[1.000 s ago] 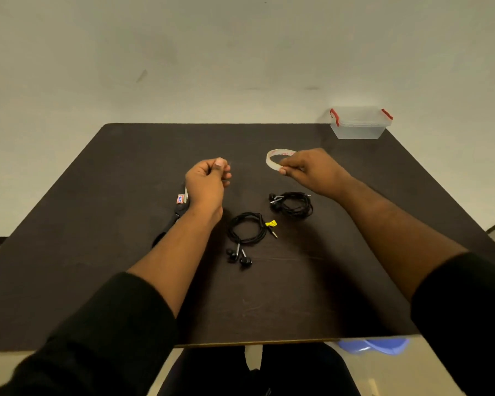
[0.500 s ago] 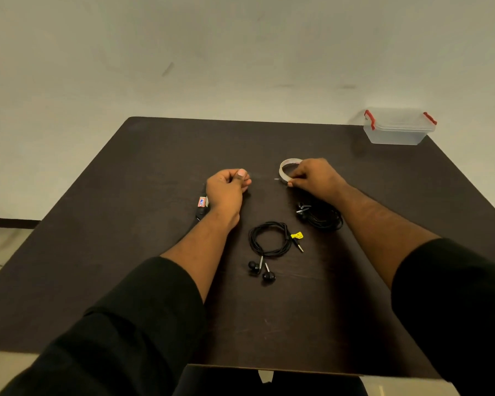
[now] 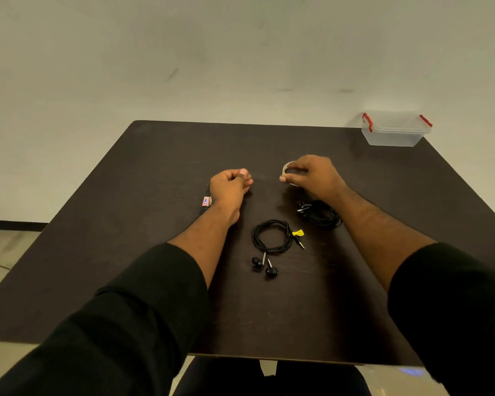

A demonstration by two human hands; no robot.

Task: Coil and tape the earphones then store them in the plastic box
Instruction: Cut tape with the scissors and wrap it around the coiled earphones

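A dark table [image 3: 126, 224] stood against a pale wall [image 3: 240, 52]; the right hand [image 3: 312, 175] gripped the tape roll [image 3: 287, 168], the left hand [image 3: 229, 187] was fisted, contents unclear.

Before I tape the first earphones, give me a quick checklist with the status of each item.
1. Tape roll in right hand: ok.
2. Tape strip pulled out to left hand: cannot tell; the hand is pinched shut, but no strip shows.
3. Near earphones coiled: ok, lying free between the forearms.
4. Second earphones coiled: ok, partly under the right wrist.
5. Box open: not ok, lid on, at the far right corner.
6. Cutter ready: cannot tell; a labelled object lies mostly hidden behind the left wrist.
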